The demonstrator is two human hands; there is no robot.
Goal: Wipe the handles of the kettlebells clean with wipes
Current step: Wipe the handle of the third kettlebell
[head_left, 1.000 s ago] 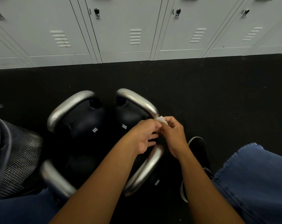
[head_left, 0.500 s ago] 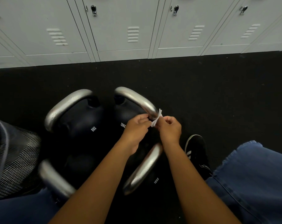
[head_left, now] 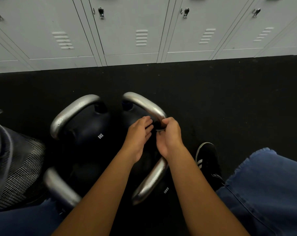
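No wipe visible; right hand [head_left: 169, 133] curls over the far-right kettlebell handle [head_left: 144, 103], hiding its near end. Forearms cover the near kettlebells' bodies. Near-left handle [head_left: 59, 188] blurred. Mesh basket [head_left: 23, 167] cut off at left edge.

One head-worn view looks steeply down, close over kettlebells [head_left: 86, 126], toward lockers [head_left: 130, 31]

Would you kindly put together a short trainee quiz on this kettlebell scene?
1. True or false: the grey lockers are all closed.
2. The far left kettlebell is marked: A 8KG, B 20KG, C 32KG?
3. Fill in (near/far): the left hand and right hand meet at the ___ right handle.
Key: 1 true; 2 A; 3 far.
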